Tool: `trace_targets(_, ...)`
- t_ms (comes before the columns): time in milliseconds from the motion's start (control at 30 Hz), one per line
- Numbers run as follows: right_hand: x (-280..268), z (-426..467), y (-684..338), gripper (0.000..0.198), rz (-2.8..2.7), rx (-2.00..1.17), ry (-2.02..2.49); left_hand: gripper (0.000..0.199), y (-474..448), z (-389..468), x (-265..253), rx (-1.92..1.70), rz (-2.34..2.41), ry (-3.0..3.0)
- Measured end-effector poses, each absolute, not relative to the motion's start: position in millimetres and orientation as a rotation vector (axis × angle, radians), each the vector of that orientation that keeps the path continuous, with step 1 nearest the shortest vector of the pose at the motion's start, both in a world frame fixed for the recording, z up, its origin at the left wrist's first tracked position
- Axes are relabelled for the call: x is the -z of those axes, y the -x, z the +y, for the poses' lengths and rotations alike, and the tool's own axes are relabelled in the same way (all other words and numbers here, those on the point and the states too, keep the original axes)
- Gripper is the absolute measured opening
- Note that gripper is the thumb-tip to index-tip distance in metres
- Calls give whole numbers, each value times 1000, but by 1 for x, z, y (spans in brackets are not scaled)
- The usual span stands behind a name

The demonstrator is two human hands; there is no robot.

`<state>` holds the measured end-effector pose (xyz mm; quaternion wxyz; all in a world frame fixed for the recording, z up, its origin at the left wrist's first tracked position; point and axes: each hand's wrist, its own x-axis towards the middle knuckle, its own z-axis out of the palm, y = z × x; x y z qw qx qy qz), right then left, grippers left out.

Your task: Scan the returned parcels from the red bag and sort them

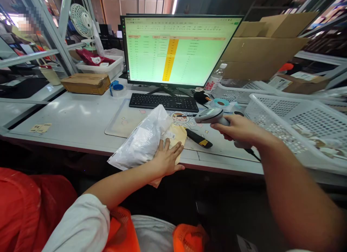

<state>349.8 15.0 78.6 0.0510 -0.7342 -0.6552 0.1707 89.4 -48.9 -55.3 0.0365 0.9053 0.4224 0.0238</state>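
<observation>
A white desk (78,112) stretched across the foreground, its top catching glare. Behind it, a paned window (129,7) glowed pinkish, brightest at its right edge. Grey metal framing (50,31) rose at left; darkness lay under the desk.

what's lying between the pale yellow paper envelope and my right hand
In the head view, a long black tool with a yellow patch lies on the pale printed mat between the envelope and your right hand.
</observation>
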Motion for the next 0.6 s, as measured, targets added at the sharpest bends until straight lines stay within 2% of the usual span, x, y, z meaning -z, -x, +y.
trace_targets(133, -104, -2, -334, 48, -2137, -975, 2070, 85, -91, -49, 56, -110, 1302, -2777)
trace_targets(267, -100, 1, -316, 48, -2236, -1049, 2029, 83, -91, -49, 59, -148, 1311, -2789)
trace_targets(400, -87, 16, -319, 43, -2201, -886, 2060, 85, -90, -50, 60, -186, 1281, -2785)
trace_targets(600, -39, 53, -361, 43, -1977, -382, 2315, 88, -87, -48, 65, -224, 1228, -2767)
